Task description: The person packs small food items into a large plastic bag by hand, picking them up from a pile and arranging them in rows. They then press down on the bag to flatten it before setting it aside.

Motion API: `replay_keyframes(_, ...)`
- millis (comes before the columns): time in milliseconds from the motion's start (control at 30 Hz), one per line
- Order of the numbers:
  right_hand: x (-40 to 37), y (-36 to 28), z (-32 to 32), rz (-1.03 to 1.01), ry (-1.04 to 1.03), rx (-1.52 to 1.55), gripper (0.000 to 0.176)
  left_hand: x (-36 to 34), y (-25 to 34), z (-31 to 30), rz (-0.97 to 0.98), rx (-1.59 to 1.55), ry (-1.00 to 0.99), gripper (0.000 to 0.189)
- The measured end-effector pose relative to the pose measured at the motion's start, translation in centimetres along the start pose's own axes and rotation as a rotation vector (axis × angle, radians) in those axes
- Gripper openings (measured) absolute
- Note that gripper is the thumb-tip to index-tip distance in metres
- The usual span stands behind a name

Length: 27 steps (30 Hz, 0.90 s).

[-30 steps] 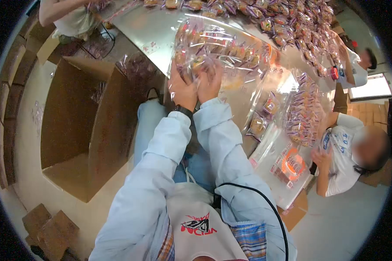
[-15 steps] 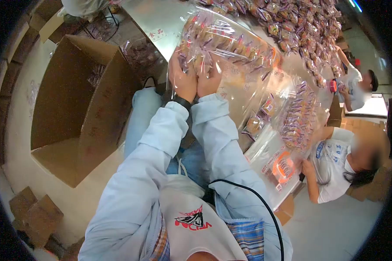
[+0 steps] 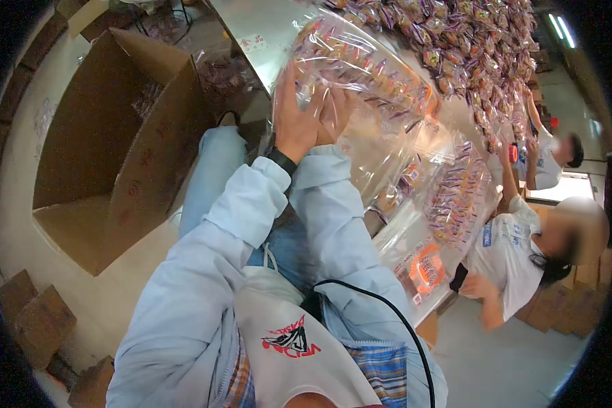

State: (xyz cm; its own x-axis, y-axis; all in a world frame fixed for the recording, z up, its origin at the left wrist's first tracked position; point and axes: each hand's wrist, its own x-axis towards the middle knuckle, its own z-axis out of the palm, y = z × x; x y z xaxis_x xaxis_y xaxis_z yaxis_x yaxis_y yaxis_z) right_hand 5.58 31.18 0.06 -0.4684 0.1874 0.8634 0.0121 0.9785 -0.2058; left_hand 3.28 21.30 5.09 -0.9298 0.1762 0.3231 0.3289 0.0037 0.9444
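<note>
The left hand (image 3: 296,129) has straightened its fingers along the clear bag (image 3: 381,146); packets (image 3: 360,60) lie beyond; whether the right hand (image 3: 334,115) pinches, I can't tell.

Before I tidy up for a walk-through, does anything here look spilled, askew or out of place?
Crumpled clear plastic lies low beside the table, like stray wrapping. Two wrapped snacks sit loose, apart from the neat row in the nearby bag. No spill shows.

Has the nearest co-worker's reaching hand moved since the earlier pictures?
Yes: the co-worker's hand now reaches past the bagged row, closer to the snack heap.
</note>
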Motion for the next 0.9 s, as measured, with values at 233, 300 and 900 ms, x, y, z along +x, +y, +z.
replay_keyframes(233, 0.0, -2.2, 1.0, 0.804, 0.101, 0.953, 0.045, -1.6, 0.1, -1.0, 0.056, 0.107, -0.07, 0.055)
replay_keyframes(300, -0.2, -1.6, 0.9, 0.865, -0.023, 1.047, 0.048, -1.7, -0.1, -1.0, 0.032, 0.034, -0.118, 0.049)
replay_keyframes(900, -0.8, -2.5, -2.4, 0.392, -0.216, 0.266, 0.049, -1.3, -0.9, -1.6, 0.115, 0.063, -0.293, 0.053)
